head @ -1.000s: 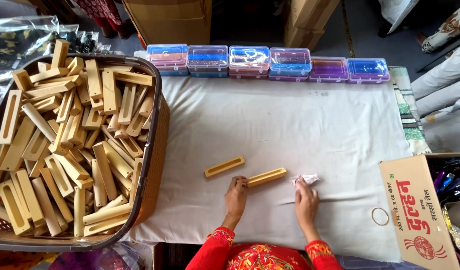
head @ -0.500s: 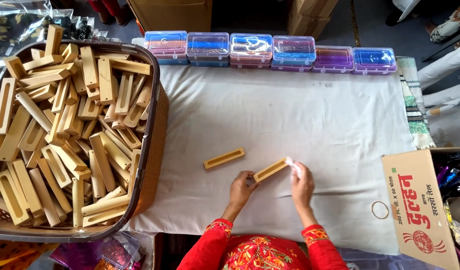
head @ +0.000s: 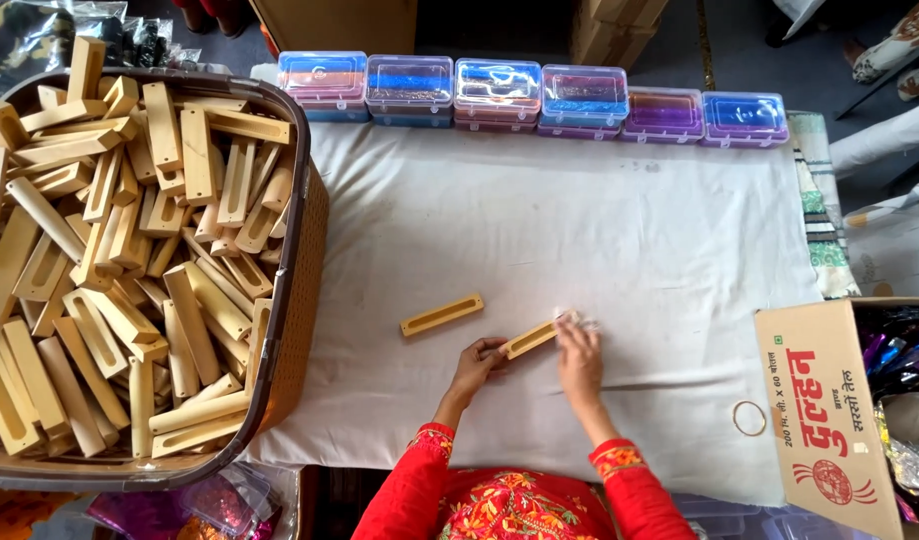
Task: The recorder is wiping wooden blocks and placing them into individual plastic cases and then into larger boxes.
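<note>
- The left hand (head: 479,362) has its grip clenched on the near end of a slotted wooden block (head: 531,338), close to the near edge of the surface (head: 629,230), a little right of its middle.
- The right hand (head: 579,358) lies on the far end of the same block, fingers pressing a small whitish scrap (head: 567,318) against it; what the scrap is cannot be told, and whether this grip is clenched cannot be told either.
- The block lies tilted, its right end pointing toward the far edge.
- A second slotted block (head: 441,314) lies just to the left, apart from both hands, its open slot facing up.
- The surface is covered with a white cloth.
- A large brown basket (head: 297,250) stands at the left edge, heaped with many more wooden blocks (head: 119,260) of the same kind.
- Along the far edge runs a row of six clear-lidded plastic boxes (head: 497,92), with blue, pink and purple contents.
- At the near right corner sits an open cardboard carton (head: 824,400), and a rubber band (head: 748,418) lies on the cloth just beside it.
- Both forearms wear red sleeves with embroidered cuffs (head: 619,458).
</note>
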